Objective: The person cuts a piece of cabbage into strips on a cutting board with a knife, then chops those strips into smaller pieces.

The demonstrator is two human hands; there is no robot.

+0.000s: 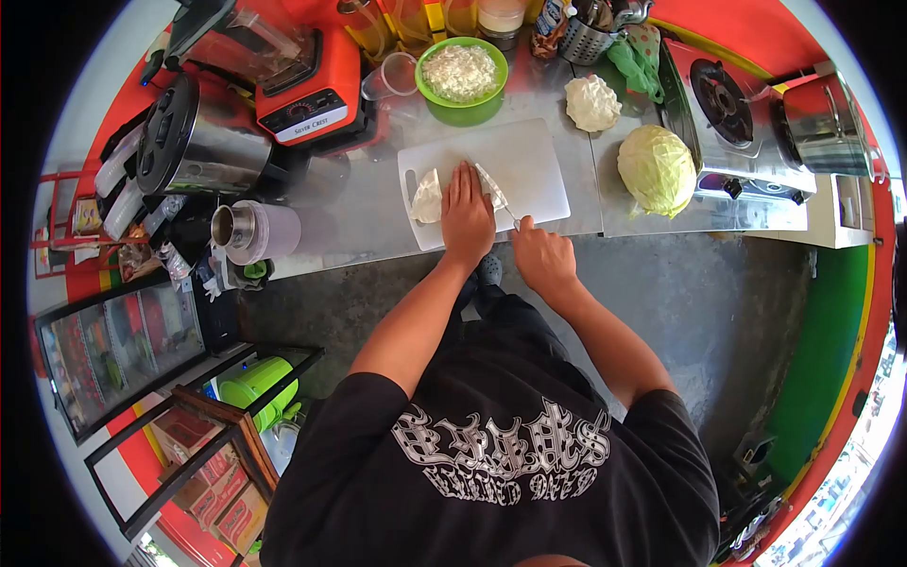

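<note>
On the white cutting board (539, 175), my left hand (468, 215) lies with its fingers stretched forward and pressed together, palm down. A pale cut piece of cabbage (427, 197) sits just left of it. My right hand (545, 255) is closed around the handle of a knife (508, 214) at the board's near edge. The blade points forward and left, beside my left fingers, with a pale piece (491, 189) against it. What lies under my left palm is hidden.
Behind the board stands a green bowl (460, 111) of shredded cabbage. A whole cabbage (657, 170), a pale cabbage chunk (593, 103) and a stove (732, 113) are on the right. A red blender (312, 94) and a lidded jug (274, 231) stand on the left.
</note>
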